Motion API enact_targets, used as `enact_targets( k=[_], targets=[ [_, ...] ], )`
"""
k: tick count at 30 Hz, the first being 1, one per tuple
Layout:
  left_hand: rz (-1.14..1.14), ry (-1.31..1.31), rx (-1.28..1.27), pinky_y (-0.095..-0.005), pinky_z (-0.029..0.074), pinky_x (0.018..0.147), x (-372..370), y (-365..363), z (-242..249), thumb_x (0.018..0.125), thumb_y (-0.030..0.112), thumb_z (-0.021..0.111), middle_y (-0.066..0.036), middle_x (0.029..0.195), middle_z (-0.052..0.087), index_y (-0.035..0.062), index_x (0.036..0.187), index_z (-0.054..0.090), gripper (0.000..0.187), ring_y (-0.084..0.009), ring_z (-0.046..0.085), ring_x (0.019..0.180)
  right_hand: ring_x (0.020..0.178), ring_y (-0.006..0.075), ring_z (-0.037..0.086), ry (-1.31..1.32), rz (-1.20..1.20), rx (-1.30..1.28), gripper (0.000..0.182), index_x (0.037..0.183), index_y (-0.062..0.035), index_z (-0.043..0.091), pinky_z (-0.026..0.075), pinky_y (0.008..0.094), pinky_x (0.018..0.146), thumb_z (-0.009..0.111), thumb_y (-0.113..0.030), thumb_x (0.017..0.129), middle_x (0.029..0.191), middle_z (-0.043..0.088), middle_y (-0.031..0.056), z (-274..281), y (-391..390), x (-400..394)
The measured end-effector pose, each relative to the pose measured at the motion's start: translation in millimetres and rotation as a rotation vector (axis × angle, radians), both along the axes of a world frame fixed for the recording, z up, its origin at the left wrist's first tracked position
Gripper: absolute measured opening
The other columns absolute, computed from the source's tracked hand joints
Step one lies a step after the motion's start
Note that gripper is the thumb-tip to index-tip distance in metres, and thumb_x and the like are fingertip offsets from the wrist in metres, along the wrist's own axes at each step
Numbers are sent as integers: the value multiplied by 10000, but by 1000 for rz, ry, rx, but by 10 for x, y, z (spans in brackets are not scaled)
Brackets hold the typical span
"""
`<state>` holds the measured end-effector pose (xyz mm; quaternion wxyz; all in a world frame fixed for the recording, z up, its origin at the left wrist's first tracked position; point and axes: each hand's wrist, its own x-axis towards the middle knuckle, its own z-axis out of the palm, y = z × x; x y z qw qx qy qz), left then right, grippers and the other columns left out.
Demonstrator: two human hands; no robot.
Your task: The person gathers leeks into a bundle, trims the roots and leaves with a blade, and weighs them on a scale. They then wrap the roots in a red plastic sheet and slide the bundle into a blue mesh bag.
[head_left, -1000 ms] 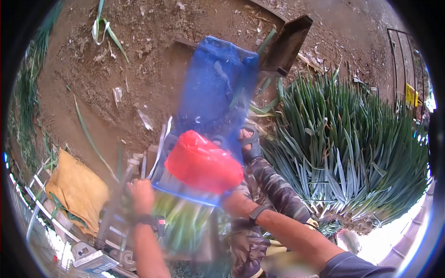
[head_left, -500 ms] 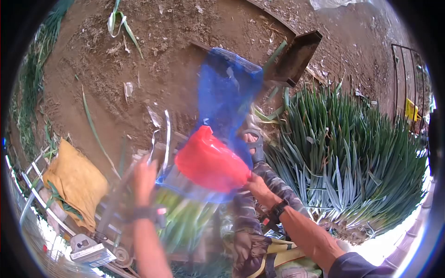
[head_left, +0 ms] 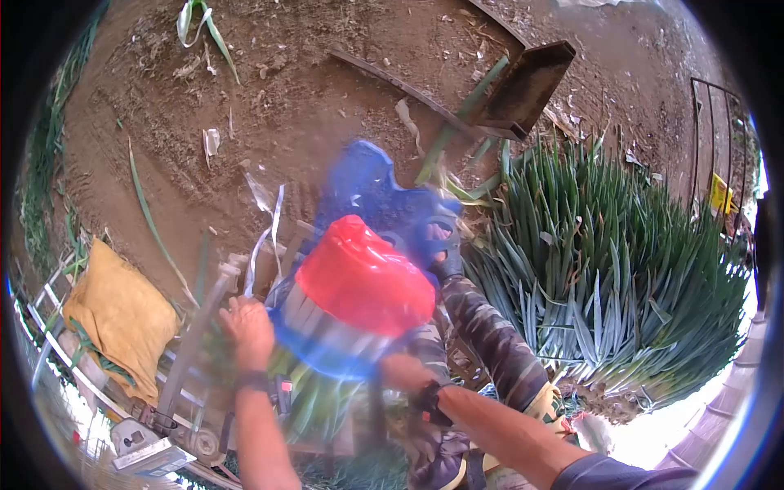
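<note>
Blue-and-red plastic bag [head_left: 359, 286] sits over a bunch of green onions [head_left: 314, 392] in front of the person's knees; thin film, judged light, limp and slippery, best taken at the open hem. Left hand [head_left: 247, 331] clamped on the bag's left edge; right hand [head_left: 400, 371] blurred, grip cannot be told. Cut onion pile [head_left: 621, 286] crowds the right, metal frame [head_left: 192, 343] the left; bare soil [head_left: 286, 106] ahead is open.

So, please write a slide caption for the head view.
Two hands pull a blue-and-red bag over green onions.
</note>
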<state>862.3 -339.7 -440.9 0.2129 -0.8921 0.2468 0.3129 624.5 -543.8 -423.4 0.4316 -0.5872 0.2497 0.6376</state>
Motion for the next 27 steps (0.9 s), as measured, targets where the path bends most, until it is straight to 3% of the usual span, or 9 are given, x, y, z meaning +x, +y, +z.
enact_targets(
  k=[4, 10, 13, 15, 16, 19, 21, 23, 27],
  targets=[
    [225, 67, -17, -538, 426, 990, 195, -225, 196, 855, 141, 672, -169, 1144, 664, 37, 1047, 729, 225, -327, 564, 1198, 877, 351, 711, -472, 168, 203, 251, 1021, -21, 710, 584, 444, 759, 630, -202, 868, 992, 717, 187, -125, -397, -318],
    [881, 153, -646, -424, 497, 906, 76, -880, -159, 952, 272, 659, -184, 1114, 717, 2, 1145, 705, 335, -316, 662, 1032, 756, 198, 724, 82, -723, -140, 452, 1361, 35, 548, 573, 338, 631, 627, -170, 966, 1191, 676, 158, 428, -1366, 406],
    [1238, 212, -831, -393, 518, 841, -62, -1008, -420, 944, 281, 681, -169, 1076, 735, -21, 1113, 714, 348, -256, 680, 954, 705, 163, 696, 33, -1080, -59, 373, 1251, 22, 618, 551, 323, 585, 663, -205, 959, 1024, 696, 89, 63, -1173, 217],
    [1400, 223, -829, -360, 523, 817, -126, -942, -616, 920, 267, 708, -186, 1059, 733, -28, 1099, 719, 345, -219, 675, 936, 673, 190, 692, -105, -986, -101, 261, 1103, -2, 673, 544, 346, 565, 656, -198, 931, 906, 709, 86, -253, -943, -101],
    [1318, 214, -655, -372, 541, 788, 33, -1114, -359, 903, 210, 694, -190, 993, 727, -25, 1017, 730, 264, -260, 695, 922, 657, 203, 691, -178, -937, -119, 218, 1029, -14, 701, 541, 357, 555, 653, -194, 917, 846, 715, 85, -383, -809, -233],
    [526, 66, -298, -400, 551, 798, -28, -677, -566, 873, 131, 660, -195, 960, 708, -2, 943, 733, 168, -328, 696, 961, 767, 254, 709, -244, 165, -34, 174, 997, -41, 721, 579, 396, 677, 616, -116, 880, 857, 727, 122, -616, -341, -396],
    [351, 143, 12, -530, 491, 914, -15, -533, -256, 873, 132, 606, -181, 1094, 666, 25, 958, 731, 186, -357, 652, 1050, 775, 326, 715, -338, 263, 95, 157, 925, -36, 723, 587, 435, 693, 606, -115, 857, 842, 727, 155, -129, -182, -39],
    [186, 74, 135, -533, 435, 967, -105, -180, -150, 860, 127, 676, -178, 1141, 652, 24, 982, 733, 169, -321, 609, 1142, 822, 328, 721, -405, 393, 209, 162, 918, -40, 723, 589, 429, 715, 592, -106, 851, 879, 731, 157, -6, -94, 141],
    [360, 28, 25, -523, 419, 968, 18, -52, 54, 871, 142, 692, -135, 1142, 633, 48, 1144, 683, 289, -313, 577, 1155, 822, 276, 724, -612, 353, 249, 126, 907, -45, 712, 586, 414, 725, 617, -112, 858, 910, 731, 129, -98, -203, -232]
  ],
)
